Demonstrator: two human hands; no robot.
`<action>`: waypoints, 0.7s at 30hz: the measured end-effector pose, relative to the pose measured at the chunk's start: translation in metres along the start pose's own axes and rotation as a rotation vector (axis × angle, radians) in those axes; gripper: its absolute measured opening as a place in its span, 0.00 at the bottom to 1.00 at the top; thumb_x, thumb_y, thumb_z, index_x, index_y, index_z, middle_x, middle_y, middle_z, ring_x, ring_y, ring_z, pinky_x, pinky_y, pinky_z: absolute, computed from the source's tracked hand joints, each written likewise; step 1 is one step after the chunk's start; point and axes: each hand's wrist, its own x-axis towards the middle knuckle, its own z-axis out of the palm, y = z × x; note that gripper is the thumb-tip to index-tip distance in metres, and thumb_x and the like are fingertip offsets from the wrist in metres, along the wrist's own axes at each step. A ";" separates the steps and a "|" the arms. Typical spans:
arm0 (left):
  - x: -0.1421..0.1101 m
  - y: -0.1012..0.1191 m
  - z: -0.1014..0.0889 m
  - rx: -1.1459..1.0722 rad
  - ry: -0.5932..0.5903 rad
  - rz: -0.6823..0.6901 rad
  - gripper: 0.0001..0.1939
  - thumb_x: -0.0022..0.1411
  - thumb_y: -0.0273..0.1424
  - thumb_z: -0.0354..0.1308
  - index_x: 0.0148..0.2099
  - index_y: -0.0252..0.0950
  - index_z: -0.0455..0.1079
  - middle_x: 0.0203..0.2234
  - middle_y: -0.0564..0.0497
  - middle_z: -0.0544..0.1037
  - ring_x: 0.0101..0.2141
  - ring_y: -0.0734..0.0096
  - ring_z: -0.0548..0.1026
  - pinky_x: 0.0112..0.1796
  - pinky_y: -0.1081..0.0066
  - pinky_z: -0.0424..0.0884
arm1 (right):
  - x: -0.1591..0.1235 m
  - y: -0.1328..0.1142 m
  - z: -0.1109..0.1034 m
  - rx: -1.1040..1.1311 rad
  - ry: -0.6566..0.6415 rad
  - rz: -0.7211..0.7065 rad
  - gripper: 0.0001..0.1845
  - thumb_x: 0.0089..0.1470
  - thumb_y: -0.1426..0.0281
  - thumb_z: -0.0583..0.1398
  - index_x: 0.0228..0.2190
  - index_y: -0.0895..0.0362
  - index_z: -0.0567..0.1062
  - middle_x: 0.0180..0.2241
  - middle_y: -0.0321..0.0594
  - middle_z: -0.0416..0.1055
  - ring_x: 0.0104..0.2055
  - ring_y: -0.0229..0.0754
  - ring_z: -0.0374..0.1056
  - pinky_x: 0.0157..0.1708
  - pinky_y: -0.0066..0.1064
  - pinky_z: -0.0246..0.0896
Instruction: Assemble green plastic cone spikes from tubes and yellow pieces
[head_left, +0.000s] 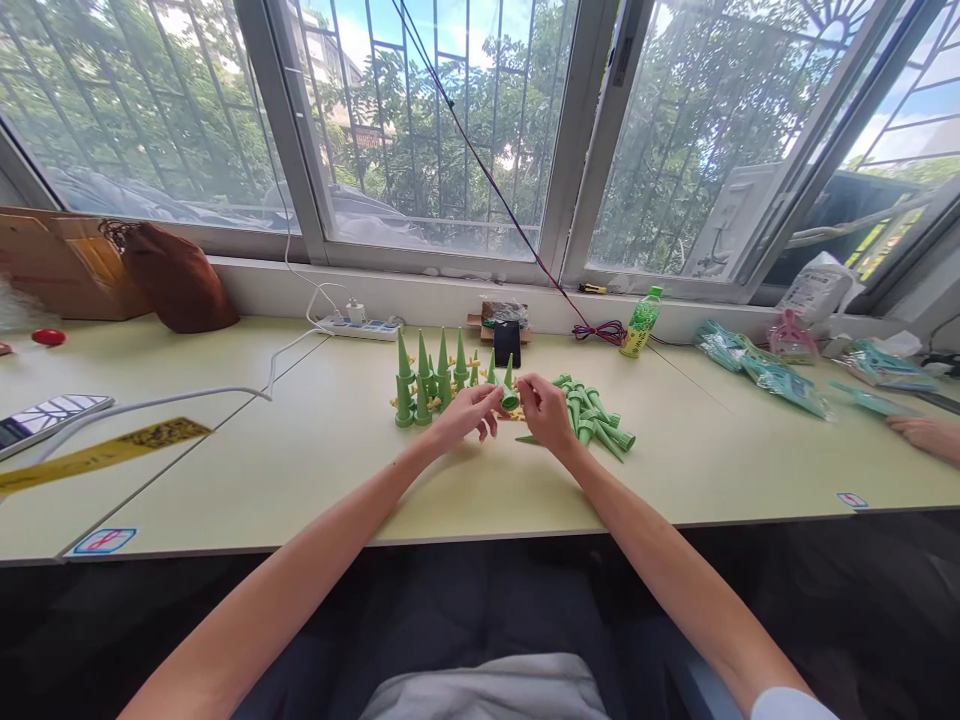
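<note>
Cone [510,402] up between the hands in the head view, over the counter [330,460], long axis apparently near upright, tip towards twelve! Left hand [466,410] pinches it from nine o'clock, the closer one; right hand [547,412], fingers bunched, sits just off three, any grip hidden. Standing cones [403,402] at nine, pile [592,408] at three.

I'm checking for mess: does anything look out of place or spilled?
No spill shows. The jumbled green cones beside the right hand look untidy, lying every way while the upright cones stand grouped.
</note>
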 end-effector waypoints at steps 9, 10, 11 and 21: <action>0.002 -0.007 0.000 0.301 0.163 0.235 0.22 0.58 0.47 0.63 0.43 0.35 0.67 0.35 0.49 0.74 0.20 0.79 0.70 0.17 0.76 0.65 | 0.000 0.004 0.001 -0.014 -0.016 0.012 0.18 0.65 0.61 0.51 0.27 0.56 0.68 0.20 0.33 0.60 0.23 0.36 0.54 0.26 0.28 0.50; 0.003 -0.009 0.000 0.358 0.190 0.284 0.20 0.58 0.46 0.63 0.43 0.35 0.67 0.36 0.49 0.74 0.20 0.80 0.70 0.19 0.76 0.67 | 0.000 0.004 0.001 -0.017 -0.017 0.013 0.18 0.65 0.61 0.51 0.27 0.56 0.68 0.20 0.33 0.60 0.23 0.36 0.54 0.26 0.28 0.50; 0.004 -0.010 0.000 0.408 0.218 0.341 0.19 0.59 0.45 0.62 0.42 0.35 0.68 0.37 0.49 0.73 0.21 0.81 0.70 0.20 0.76 0.67 | 0.000 0.003 0.001 -0.018 -0.018 0.015 0.17 0.65 0.61 0.51 0.27 0.56 0.68 0.20 0.33 0.60 0.23 0.36 0.54 0.26 0.28 0.50; 0.007 -0.016 -0.002 0.572 0.301 0.530 0.11 0.64 0.38 0.60 0.44 0.36 0.71 0.39 0.48 0.69 0.24 0.82 0.70 0.22 0.78 0.67 | 0.000 0.004 0.001 -0.004 -0.012 0.028 0.17 0.65 0.60 0.51 0.28 0.56 0.68 0.20 0.32 0.60 0.22 0.35 0.53 0.25 0.28 0.50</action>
